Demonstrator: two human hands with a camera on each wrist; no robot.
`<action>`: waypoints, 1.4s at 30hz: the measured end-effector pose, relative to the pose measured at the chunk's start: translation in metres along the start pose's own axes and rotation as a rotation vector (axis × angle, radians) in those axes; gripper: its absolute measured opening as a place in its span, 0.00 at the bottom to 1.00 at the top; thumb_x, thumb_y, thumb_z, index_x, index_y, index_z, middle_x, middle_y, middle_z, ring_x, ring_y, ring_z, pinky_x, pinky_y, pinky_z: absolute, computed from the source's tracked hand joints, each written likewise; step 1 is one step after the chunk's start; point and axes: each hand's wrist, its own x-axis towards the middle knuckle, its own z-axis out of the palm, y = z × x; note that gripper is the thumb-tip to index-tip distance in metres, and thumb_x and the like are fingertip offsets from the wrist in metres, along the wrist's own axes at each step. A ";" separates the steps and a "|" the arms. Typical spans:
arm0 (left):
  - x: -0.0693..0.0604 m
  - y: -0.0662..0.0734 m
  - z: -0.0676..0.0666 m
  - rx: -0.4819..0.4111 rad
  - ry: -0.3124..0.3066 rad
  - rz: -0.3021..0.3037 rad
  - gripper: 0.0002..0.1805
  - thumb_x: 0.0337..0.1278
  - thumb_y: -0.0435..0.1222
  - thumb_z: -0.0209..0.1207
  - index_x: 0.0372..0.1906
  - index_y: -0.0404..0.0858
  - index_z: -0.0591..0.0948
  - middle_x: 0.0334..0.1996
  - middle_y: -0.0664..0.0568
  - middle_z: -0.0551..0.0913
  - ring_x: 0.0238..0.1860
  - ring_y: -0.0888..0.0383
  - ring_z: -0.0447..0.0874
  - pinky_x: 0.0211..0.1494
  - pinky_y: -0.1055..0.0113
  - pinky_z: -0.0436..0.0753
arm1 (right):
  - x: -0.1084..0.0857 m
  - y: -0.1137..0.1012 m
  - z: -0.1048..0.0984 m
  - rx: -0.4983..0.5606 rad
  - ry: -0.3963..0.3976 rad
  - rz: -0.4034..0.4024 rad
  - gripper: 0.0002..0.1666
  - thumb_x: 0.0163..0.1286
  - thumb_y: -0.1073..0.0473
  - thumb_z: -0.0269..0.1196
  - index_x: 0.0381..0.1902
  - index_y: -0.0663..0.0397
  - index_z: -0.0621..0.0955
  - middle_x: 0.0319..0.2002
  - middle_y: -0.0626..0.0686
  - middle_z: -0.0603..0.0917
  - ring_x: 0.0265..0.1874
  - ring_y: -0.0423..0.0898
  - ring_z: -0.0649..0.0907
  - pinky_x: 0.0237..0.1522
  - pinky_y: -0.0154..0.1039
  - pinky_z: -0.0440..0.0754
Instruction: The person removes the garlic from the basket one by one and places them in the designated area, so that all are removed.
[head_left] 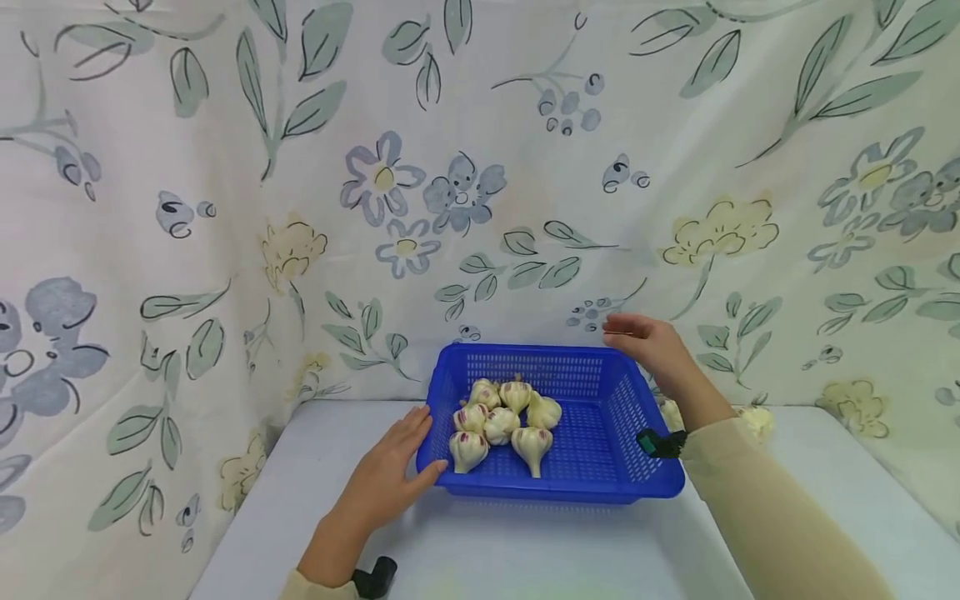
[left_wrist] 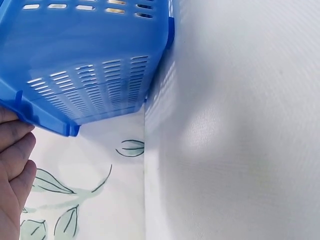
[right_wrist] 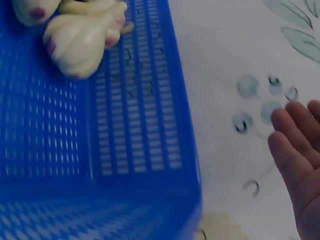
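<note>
Below ctr of head view, blue basket [head_left: 555,492] w/ garlic bulbs [head_left: 501,426] is lying long axis L–R btwn hands; L hand [head_left: 384,469], nearer, fingers straight, is touching its left edge; R hand [head_left: 660,354], relaxed, empty, is hovering by upper-right corner.

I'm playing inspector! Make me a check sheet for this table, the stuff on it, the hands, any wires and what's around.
Surface: white table, bare in front of the basket.
Job's things: blue basket with garlic bulbs bunched toward its left side.
Clutter: pale thing on the table, partly hidden by the right arm; can't tell what.
Left hand: touches the basket's left rim.
Right hand: near the back right corner, holding nothing.
Cables: nothing seen.
Surroundings: cloth with flowers and leaves behind the table.
</note>
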 end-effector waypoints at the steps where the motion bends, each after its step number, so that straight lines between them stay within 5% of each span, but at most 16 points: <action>1: 0.000 0.000 0.001 -0.001 0.004 0.001 0.41 0.62 0.59 0.57 0.72 0.37 0.68 0.75 0.50 0.63 0.76 0.50 0.59 0.74 0.49 0.64 | 0.004 -0.001 0.007 0.003 -0.031 -0.004 0.36 0.70 0.48 0.63 0.70 0.58 0.70 0.66 0.60 0.75 0.64 0.56 0.75 0.69 0.57 0.68; 10: -0.001 -0.001 0.003 0.006 0.032 0.027 0.40 0.63 0.58 0.57 0.72 0.37 0.67 0.75 0.50 0.63 0.76 0.50 0.59 0.75 0.52 0.64 | 0.030 0.011 0.058 -0.169 -0.288 0.120 0.34 0.65 0.54 0.66 0.66 0.62 0.73 0.61 0.62 0.79 0.62 0.59 0.78 0.64 0.56 0.74; 14: -0.001 -0.001 0.003 0.001 0.020 0.018 0.40 0.63 0.58 0.56 0.72 0.38 0.67 0.75 0.51 0.62 0.76 0.51 0.58 0.75 0.52 0.63 | 0.035 0.025 0.074 -0.149 -0.349 0.205 0.35 0.61 0.60 0.68 0.65 0.66 0.74 0.61 0.64 0.79 0.62 0.59 0.78 0.63 0.53 0.76; 23: 0.001 0.000 0.004 -0.004 0.019 0.012 0.40 0.63 0.58 0.57 0.72 0.38 0.68 0.75 0.52 0.62 0.76 0.51 0.59 0.75 0.52 0.63 | 0.038 0.045 0.089 -0.003 -0.400 0.316 0.39 0.57 0.64 0.70 0.66 0.68 0.72 0.64 0.65 0.76 0.67 0.61 0.73 0.69 0.56 0.70; 32: -0.002 -0.001 0.003 -0.014 0.026 -0.001 0.40 0.62 0.58 0.58 0.71 0.39 0.69 0.74 0.54 0.64 0.75 0.52 0.60 0.74 0.52 0.65 | 0.037 0.058 0.094 -0.021 -0.461 0.345 0.42 0.50 0.64 0.74 0.64 0.68 0.74 0.65 0.65 0.75 0.66 0.61 0.73 0.66 0.57 0.72; 42: -0.001 0.000 0.002 -0.025 0.018 -0.010 0.40 0.62 0.58 0.59 0.72 0.39 0.69 0.75 0.54 0.63 0.76 0.52 0.59 0.74 0.52 0.65 | 0.040 0.061 0.098 -0.073 -0.524 0.314 0.40 0.54 0.61 0.72 0.64 0.67 0.74 0.62 0.63 0.78 0.61 0.58 0.77 0.66 0.59 0.72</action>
